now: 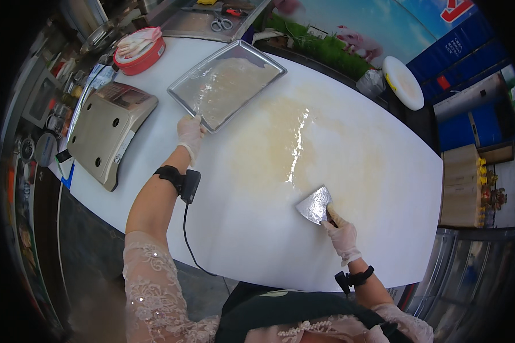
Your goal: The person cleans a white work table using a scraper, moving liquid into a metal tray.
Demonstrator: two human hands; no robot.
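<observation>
My left hand (191, 132), in a thin clear glove, grips the near corner of a shallow metal tray (227, 85) that holds a thin pale, wet-looking layer. In my gloved right hand (342, 235) is a metal scraper (316, 206) with a broad blade, held over or on the white tabletop (249, 240); whether the blade touches it I cannot tell. Beyond the blade, a glossy yellowish wet patch (279, 141) spreads over the table's middle.
Left of the tray stand a digital scale (107, 128) and a round red tin (141, 55) with a crumpled glove or plastic on it. Scissors (221, 24) lie in a bin behind. A white round object (404, 83) sits past the far edge. Wooden cabinets (459, 184) stand at right.
</observation>
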